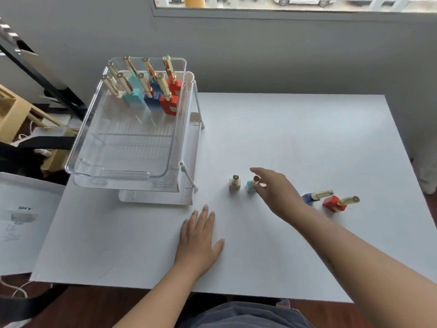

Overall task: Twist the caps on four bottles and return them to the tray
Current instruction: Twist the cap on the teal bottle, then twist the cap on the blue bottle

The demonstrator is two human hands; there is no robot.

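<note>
White table under a window, wooden frame and printed sheet at left.

Soft daylight from the window evenly lights the white worktop; shadows faint, edges bowed, detail slightly soft.

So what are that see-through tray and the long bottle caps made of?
The tray looks like clear hard plastic: the bottles inside show through its glossy walls. The caps look like polished gold metal or metal-coated plastic; the shine alone cannot settle which.

wall grey | window top, daylight | table white | wood shelf left | floor dk brown
</note>
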